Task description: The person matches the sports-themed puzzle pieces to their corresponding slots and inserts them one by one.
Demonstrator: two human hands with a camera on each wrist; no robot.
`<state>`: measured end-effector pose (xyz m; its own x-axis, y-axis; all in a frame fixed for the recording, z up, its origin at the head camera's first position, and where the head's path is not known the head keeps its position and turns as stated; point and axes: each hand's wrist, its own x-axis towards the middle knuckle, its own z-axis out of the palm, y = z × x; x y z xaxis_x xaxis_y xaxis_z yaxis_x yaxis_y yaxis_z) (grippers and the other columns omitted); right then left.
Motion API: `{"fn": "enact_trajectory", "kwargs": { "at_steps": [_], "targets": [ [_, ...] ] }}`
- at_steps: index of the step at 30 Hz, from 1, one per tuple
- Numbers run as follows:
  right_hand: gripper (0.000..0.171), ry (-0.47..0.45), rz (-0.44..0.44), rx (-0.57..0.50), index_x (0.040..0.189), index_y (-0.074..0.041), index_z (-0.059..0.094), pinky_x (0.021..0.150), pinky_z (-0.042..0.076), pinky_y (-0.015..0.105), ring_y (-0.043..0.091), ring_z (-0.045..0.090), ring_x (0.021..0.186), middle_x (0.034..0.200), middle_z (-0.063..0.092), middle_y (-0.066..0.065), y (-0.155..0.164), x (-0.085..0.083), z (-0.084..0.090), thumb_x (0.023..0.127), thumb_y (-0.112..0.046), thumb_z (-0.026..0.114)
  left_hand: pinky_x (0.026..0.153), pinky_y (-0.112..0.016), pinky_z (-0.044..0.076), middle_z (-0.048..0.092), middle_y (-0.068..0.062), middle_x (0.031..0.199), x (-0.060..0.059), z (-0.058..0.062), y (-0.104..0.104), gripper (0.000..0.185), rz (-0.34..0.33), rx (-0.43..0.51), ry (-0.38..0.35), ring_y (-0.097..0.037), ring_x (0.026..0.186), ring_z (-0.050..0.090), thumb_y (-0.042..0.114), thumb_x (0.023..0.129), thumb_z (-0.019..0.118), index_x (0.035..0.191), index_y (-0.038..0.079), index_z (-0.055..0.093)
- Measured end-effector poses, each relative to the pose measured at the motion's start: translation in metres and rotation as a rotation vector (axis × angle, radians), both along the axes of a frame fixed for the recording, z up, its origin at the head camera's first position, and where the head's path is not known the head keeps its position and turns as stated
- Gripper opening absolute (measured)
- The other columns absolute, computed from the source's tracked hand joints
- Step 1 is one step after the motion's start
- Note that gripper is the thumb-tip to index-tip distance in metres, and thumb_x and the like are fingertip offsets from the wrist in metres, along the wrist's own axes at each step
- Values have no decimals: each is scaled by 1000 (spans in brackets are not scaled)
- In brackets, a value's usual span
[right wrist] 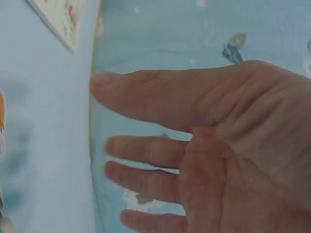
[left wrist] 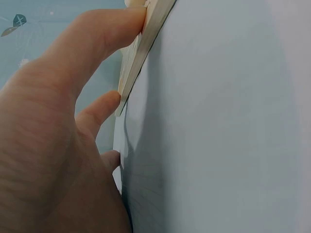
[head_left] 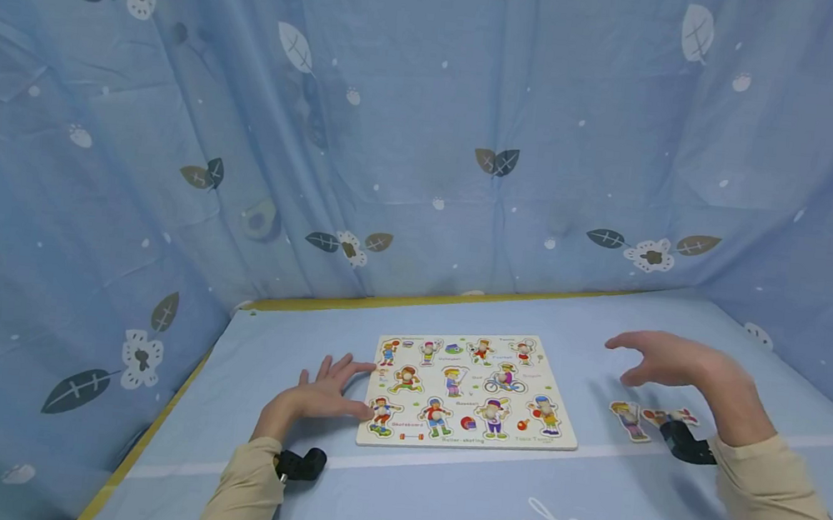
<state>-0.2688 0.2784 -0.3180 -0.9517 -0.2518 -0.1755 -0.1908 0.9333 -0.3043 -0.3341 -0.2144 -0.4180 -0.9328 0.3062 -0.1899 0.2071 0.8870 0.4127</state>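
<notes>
A pale puzzle board (head_left: 430, 385) with several knobbed sports figures lies flat on the table. My left hand (head_left: 324, 392) is at its left side, fingers spread, with the thumb and a fingertip against the edge. In the left wrist view, the board's pale edge (left wrist: 145, 41) meets those fingertips. To the right of the board, my right hand (head_left: 670, 361) hovers over the cloth, thumb and fingers apart with nothing between them. Below it lie a loose golfer piece (head_left: 629, 420) and another loose figure piece (head_left: 686, 417), partly covered by the wrist camera.
The table wears a light blue cloth (head_left: 498, 502) with white lettering near the front. A blue patterned curtain (head_left: 414, 126) rises behind and at both sides. A yellow strip (head_left: 428, 299) runs along the table's back edge. Black cameras (head_left: 302, 464) sit on both wrists.
</notes>
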Motion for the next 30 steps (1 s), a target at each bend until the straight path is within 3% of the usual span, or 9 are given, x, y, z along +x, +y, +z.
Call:
{"fn": "enact_trajectory", "kwargs": {
  "at_steps": [5, 12, 20, 30],
  "targets": [
    [47, -106, -8, 1, 127, 4, 61, 91, 47, 62, 52, 53, 116, 129, 55, 35, 16, 0, 2, 86, -15, 72, 111, -74, -3, 12, -15, 165, 0, -3, -3, 90, -4, 0, 4, -46, 150, -4, 62, 73, 72, 151, 31, 39],
    [33, -202, -60, -13, 113, 1, 68, 88, 51, 56, 38, 61, 102, 111, 65, 22, 14, -7, -7, 84, -14, 71, 111, -75, -4, 11, -16, 165, 1, -4, -5, 90, -2, 22, 2, -47, 150, -5, 61, 72, 73, 150, 30, 40],
    [23, -215, -119, -4, 101, -5, 71, 85, 52, 53, 27, 60, 91, 98, 66, 8, 6, -11, -23, 80, -13, 75, 111, -74, -3, 12, -15, 166, 0, -3, -3, 91, 2, 12, -1, -46, 150, -4, 63, 72, 72, 151, 32, 39],
    [19, -211, -156, 78, 77, -10, 63, 65, 43, 34, 21, 53, 73, 75, 58, 4, -8, -7, -37, 71, -12, 81, 112, -73, -3, 11, -13, 166, -3, -2, -1, 90, 1, 1, -3, -44, 150, -5, 64, 72, 72, 150, 34, 39]
  ]
}}
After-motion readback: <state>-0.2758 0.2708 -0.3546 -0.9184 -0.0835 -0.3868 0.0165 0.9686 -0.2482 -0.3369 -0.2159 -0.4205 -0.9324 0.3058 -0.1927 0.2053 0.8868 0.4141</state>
